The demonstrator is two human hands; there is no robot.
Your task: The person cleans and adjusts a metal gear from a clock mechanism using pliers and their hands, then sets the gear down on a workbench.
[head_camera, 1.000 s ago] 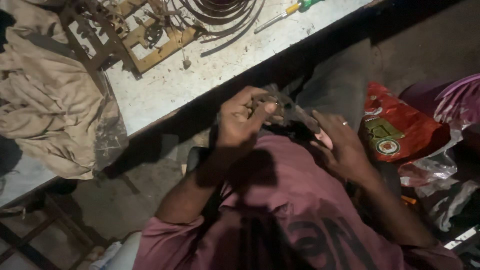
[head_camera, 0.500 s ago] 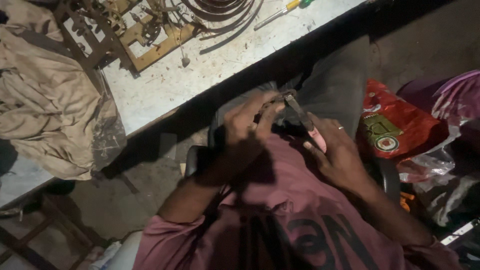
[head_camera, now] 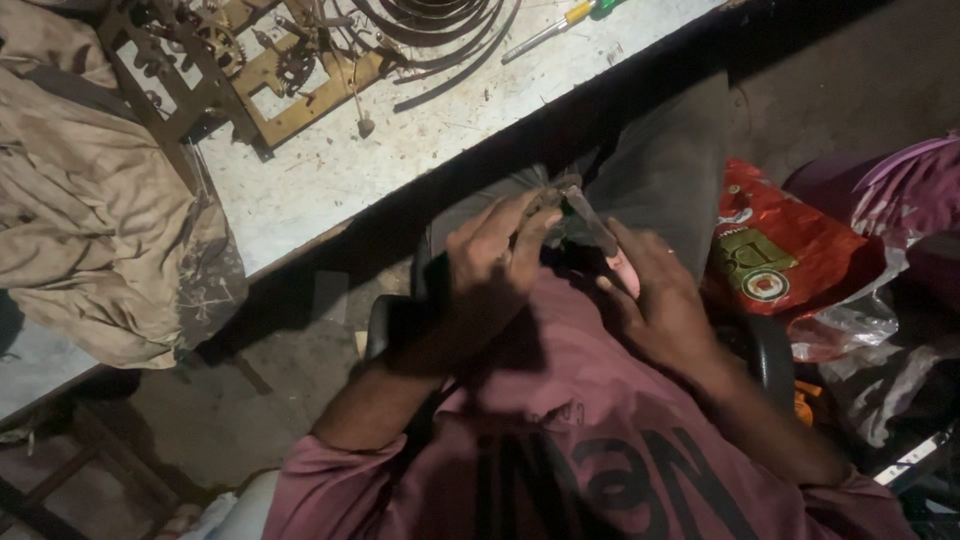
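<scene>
While the white table (head_camera: 330, 180) runs along the far side with its near edge just beyond the hands, little free room stays between this edge and the person's lap. Left hand (head_camera: 490, 275) pinches a small metal part (head_camera: 550, 192) with fingertips. Right hand (head_camera: 655, 300) grips a thin dark tool (head_camera: 590, 220), probably a file, touching that part from the right.

Dim overall; brightest patch on white tabletop (head_camera: 330, 170), light from above. Deep shadow below tabletop edge & toward lap. Detail near hands soft, grainy; no glare.
</scene>
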